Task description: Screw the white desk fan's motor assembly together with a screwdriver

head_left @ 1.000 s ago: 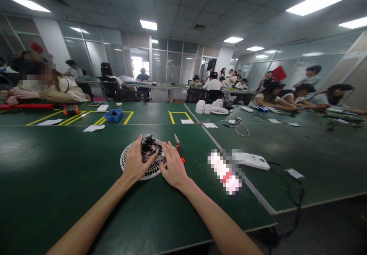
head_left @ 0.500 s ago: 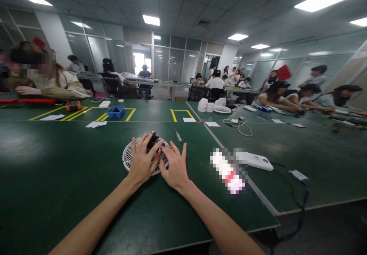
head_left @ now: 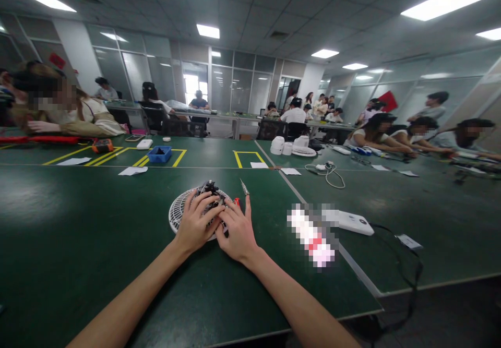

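Observation:
A round white fan grille [head_left: 177, 213] lies on the green table in front of me. A dark fan motor with wires [head_left: 210, 187] sits on it, partly covered by my fingers. My left hand [head_left: 197, 225] has its fingers curled over the motor's left and near side. From the right, my right hand [head_left: 237, 231] grips the motor's near side, its index finger sticking out forward. The fingertips of both hands nearly meet, and the exact contact is hidden. Just beyond my right index finger lies a small screwdriver [head_left: 245, 187]. A red piece [head_left: 237, 202] shows beside my right fingers.
A blue bin [head_left: 159, 154] stands at the back left near paper slips. White fan parts [head_left: 303, 151] and a coiled cable [head_left: 331, 175] are at the back right. A white device with a black strap [head_left: 352, 223] lies right. Several people sit around the tables.
My fingers have come down and closed in on the motor from a more spread pose. The red piece by my right hand now shows more. The view has shifted slightly.

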{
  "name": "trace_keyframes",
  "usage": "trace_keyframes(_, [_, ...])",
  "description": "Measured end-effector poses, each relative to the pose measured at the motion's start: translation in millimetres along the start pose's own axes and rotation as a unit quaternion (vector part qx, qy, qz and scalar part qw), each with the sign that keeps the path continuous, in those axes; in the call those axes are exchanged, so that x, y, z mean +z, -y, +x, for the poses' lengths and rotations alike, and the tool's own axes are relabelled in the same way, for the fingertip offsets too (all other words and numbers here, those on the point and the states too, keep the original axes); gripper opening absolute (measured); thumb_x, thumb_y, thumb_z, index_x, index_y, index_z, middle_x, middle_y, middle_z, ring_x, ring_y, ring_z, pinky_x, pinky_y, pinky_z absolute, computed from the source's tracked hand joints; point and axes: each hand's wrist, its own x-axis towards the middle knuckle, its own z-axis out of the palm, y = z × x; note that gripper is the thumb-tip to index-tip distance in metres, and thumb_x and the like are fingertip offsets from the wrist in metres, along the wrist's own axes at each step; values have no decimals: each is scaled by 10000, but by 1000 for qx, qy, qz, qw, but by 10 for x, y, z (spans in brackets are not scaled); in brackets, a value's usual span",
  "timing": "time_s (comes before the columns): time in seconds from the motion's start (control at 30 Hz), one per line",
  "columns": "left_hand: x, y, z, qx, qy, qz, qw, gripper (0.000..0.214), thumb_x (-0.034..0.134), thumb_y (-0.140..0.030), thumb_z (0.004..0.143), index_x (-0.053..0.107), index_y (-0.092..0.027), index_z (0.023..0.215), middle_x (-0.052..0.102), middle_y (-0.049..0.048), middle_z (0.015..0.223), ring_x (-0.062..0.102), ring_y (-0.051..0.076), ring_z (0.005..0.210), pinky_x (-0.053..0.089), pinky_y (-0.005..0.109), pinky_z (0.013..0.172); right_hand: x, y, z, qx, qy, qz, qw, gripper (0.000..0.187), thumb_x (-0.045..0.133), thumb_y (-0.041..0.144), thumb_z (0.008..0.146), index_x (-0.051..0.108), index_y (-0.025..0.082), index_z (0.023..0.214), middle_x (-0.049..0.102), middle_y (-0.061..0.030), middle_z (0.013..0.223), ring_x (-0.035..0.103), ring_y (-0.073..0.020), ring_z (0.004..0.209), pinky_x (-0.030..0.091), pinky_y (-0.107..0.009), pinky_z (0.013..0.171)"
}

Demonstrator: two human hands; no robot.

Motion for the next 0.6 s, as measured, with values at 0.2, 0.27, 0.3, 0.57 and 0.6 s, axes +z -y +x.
trace_keyframes(0.2, [-6, -22, 3, -27, 3, -10, 1000, 201, 641, -194, 933, 724, -248, 1108, 760, 80, 1131, 652, 277, 1205, 450, 556, 1157, -34, 5, 14, 0, 9, 7, 1000, 337, 547, 157, 901, 730, 234, 1173, 772, -79, 1229, 562, -265, 1394, -39, -618, 1297])
trace_keyframes(0.27, [-13, -26, 5, -40, 4, -17, 999, 185, 634, -210, 935, 728, -247, 1091, 763, 77, 1113, 657, 276, 1189, 455, 545, 1146, -38, 9, 14, -6, 13, 10, 1000, 359, 553, 162, 904, 730, 252, 1204, 764, -70, 1247, 556, -265, 1399, -16, -618, 1299])
trace_keyframes(0.3, [-16, -23, 7, -45, 5, -20, 999, 179, 629, -220, 938, 726, -246, 1086, 764, 75, 1106, 658, 275, 1181, 458, 538, 1139, -39, 11, 14, -11, 15, 11, 1000, 378, 556, 165, 906, 725, 263, 1230, 755, -67, 1267, 548, -265, 1407, -5, -620, 1298])
trace_keyframes(0.57, [-38, 53, 13, -72, -36, -8, 997, 65, 642, -220, 943, 639, -210, 1007, 742, 72, 1005, 668, 254, 1060, 495, 468, 1044, -99, -65, 41, -15, -42, 17, 999, 527, 506, 155, 878, 641, 250, 1378, 637, -88, 1449, 521, -255, 1409, 170, -543, 1288])
trace_keyframes(0.6, [-38, 60, 12, -78, -40, -7, 996, 54, 654, -226, 942, 629, -211, 988, 738, 66, 988, 669, 249, 1045, 497, 457, 1032, -110, -108, 51, 21, -68, 15, 997, 516, 484, 148, 881, 642, 236, 1365, 642, -96, 1427, 541, -252, 1377, 237, -518, 1266])
